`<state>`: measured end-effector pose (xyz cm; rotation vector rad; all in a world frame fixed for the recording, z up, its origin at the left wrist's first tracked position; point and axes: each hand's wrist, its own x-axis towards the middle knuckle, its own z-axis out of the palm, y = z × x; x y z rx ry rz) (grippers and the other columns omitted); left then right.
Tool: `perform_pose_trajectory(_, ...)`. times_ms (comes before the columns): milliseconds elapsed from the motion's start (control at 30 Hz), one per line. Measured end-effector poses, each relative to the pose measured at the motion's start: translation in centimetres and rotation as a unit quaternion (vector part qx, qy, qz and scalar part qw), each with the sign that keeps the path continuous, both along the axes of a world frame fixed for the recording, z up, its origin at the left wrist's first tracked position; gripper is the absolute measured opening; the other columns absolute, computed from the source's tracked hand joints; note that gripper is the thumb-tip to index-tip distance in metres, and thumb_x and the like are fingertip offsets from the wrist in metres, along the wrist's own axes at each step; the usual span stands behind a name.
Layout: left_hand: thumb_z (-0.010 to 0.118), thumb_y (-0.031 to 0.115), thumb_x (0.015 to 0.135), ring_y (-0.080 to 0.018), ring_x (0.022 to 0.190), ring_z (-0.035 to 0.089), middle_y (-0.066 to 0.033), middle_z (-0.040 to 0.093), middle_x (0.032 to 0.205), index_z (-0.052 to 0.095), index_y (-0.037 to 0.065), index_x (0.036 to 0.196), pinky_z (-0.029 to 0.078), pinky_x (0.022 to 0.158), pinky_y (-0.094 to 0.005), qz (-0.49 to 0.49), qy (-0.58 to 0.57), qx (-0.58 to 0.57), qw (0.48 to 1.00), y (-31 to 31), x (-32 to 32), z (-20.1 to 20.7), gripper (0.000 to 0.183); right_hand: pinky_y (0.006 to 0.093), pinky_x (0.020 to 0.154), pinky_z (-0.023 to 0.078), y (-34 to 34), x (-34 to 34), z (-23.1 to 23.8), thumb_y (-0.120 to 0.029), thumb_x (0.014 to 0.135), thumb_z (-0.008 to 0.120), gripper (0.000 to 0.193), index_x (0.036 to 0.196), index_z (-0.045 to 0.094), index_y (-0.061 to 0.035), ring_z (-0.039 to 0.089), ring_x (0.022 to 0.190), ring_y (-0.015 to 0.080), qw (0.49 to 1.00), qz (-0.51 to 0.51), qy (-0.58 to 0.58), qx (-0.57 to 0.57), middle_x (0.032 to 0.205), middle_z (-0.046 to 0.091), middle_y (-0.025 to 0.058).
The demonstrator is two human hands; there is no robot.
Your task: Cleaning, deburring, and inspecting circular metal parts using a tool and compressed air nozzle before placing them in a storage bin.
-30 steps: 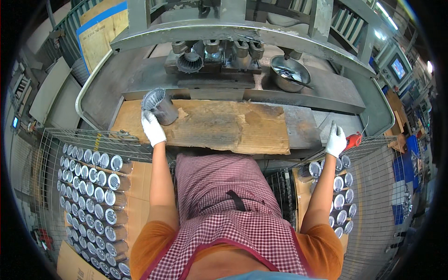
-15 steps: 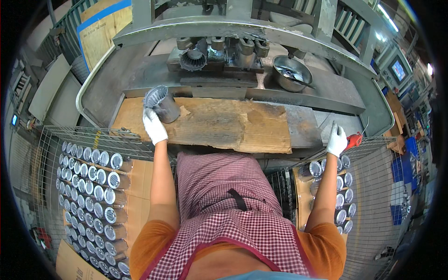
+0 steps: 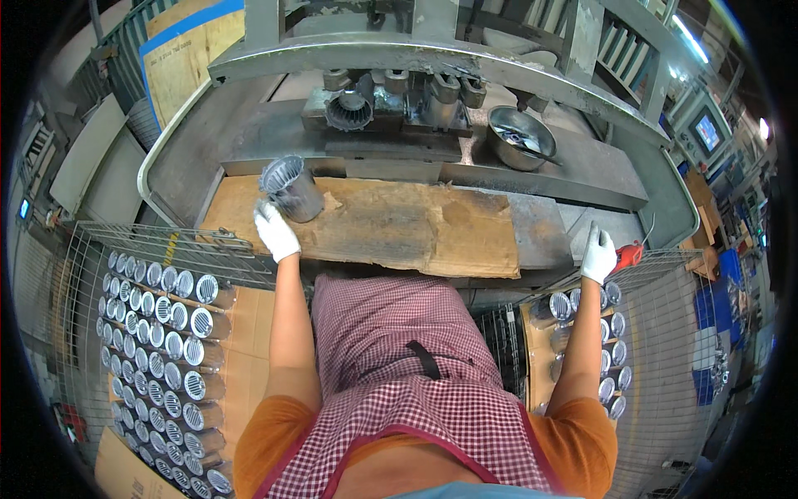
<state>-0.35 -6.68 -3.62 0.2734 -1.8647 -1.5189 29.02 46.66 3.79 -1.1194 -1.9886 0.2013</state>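
A grey metal cup-shaped part (image 3: 301,200) with a ribbed, ragged-edged opening leans on the brown cardboard sheet (image 3: 399,224) in front of me. My left hand (image 3: 276,233), in a white glove, is at its near left side, open with the fingers extended close to the wall; whether they touch it I cannot make out. Far to the right, my white-gloved right hand (image 3: 598,256) is beside a red-handled tool (image 3: 629,254). Its fingers are curled together, and anything inside them is hidden.
Beyond the cardboard is a metal machine bed with a fixture (image 3: 391,112) holding similar cups; a heavy frame bar (image 3: 432,60) crosses above it. A steel bowl (image 3: 524,158) sits right of the fixture. Wire cages at both sides hold rows of finished-looking cups (image 3: 199,323). A control screen (image 3: 708,129) stands far right.
My left hand's fingers have slid slightly down from the cup's rim. The cup stays in place on the cardboard, and my right hand keeps its place by the red-handled tool.
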Motion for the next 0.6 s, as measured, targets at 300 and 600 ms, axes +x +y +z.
perform_pose_trajectory(300, 0.039, 0.035, 0.100, -0.0349, 0.116, 0.051, -0.0242, 0.054, 0.128, 0.048, -0.007, 0.129, 0.037, 0.100, -0.0382, -0.074, -0.083, 0.029, 0.993, 0.5, 1.7, 2.8, 0.053, 0.0390, 0.066, 0.047, 0.1, 0.1, -0.3, -0.041, 0.088, 0.060, 0.038, 0.085, 0.068, -0.0044, 0.061, 0.072, 0.0347, 0.998, 0.012, -0.015, 0.066, 0.077, 0.064, 0.0168)
perform_pose_trajectory(600, 0.051, 0.022, 0.096, -0.0293, 0.108, 0.050, -0.0190, 0.050, 0.120, 0.051, 0.001, 0.106, 0.039, 0.096, -0.0403, 0.050, 0.125, -0.044, 0.990, 1.1, 1.3, 1.2, 0.023, 0.0401, 0.077, 0.052, -9.0, -7.1, 5.9, -0.015, 0.079, 0.069, 0.024, 0.101, 0.066, -0.0063, 0.065, 0.086, 0.0327, 0.931, 0.309, 0.002, 0.193, 0.096, 0.067, 0.0153)
